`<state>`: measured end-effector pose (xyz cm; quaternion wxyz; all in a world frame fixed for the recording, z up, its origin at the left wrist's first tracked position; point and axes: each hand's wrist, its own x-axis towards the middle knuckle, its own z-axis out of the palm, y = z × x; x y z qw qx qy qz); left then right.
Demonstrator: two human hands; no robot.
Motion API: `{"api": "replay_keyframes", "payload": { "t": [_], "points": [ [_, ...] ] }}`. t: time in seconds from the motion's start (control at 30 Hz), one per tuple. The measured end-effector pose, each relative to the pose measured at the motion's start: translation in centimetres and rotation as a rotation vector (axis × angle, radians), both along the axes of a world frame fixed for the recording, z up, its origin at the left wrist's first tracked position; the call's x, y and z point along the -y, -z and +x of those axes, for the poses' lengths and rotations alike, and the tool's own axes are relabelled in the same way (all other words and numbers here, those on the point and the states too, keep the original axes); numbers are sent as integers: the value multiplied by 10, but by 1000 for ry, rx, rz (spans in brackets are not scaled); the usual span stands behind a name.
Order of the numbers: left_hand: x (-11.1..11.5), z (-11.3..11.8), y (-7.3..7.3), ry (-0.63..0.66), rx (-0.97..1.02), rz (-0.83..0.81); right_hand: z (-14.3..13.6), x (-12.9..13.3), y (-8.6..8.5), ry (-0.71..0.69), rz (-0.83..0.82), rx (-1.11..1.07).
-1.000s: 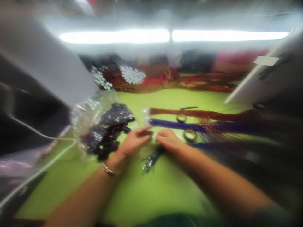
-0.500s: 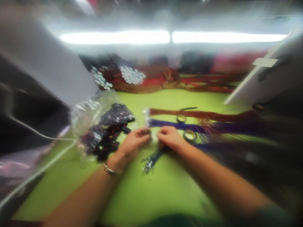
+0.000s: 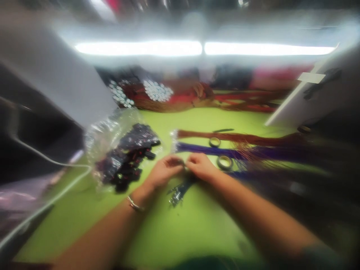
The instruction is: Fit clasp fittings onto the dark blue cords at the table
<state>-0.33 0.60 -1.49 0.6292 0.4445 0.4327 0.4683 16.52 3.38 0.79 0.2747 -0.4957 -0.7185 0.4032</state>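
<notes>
My left hand point(image 3: 168, 167) and my right hand point(image 3: 200, 165) meet fingertip to fingertip over the middle of the green table. Both are closed in a pinch; a small dark piece shows at the left fingertips, too blurred to name. What the right fingers hold is hidden. Just below them lies a bundle of dark wires point(image 3: 180, 193) with shiny metal ends. Left of my hands, black plastic connectors point(image 3: 128, 165) spill from a clear plastic bag point(image 3: 102, 131). Beyond my fingers lie a brown wire bundle point(image 3: 202, 135) and a purple-blue wire bundle point(image 3: 197, 148), with whitish ends at the left.
Two tape rolls, a larger one point(image 3: 225, 162) and a smaller one point(image 3: 215, 142), lie right of my hands. Red and brown wires point(image 3: 180, 99) with white connectors point(image 3: 158, 90) run along the back. Grey panels point(image 3: 64, 75) flank the table point(image 3: 174, 240). A white cable point(image 3: 47, 206) crosses the left side.
My left hand has moved right and slightly nearer to me, closing the gap to my right hand. The whitish piece that showed between them is now hidden. My right hand has barely shifted.
</notes>
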Motion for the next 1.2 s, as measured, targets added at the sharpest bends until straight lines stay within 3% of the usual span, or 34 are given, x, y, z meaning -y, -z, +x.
{"api": "replay_keyframes", "payload": {
  "t": [0.17,0.37,0.57,0.67,0.93,1.2],
  "points": [
    [-1,0,1,-31,-21,-12,-4,3,6,7,51,0],
    [-5,-9,-2,50,-54,-52,0,-4,-1,-44,72,103],
    [-7,-12,2,53,-64,-75,10,-26,0,185,340,642],
    [-7,-11,2,53,-71,-54,12,-32,8,186,388,798],
    [-3,-8,-7,-9,-4,-89,21,-28,8,215,483,668],
    [-3,-7,-8,8,59,-92,22,-22,5,141,437,594]
  ]
}}
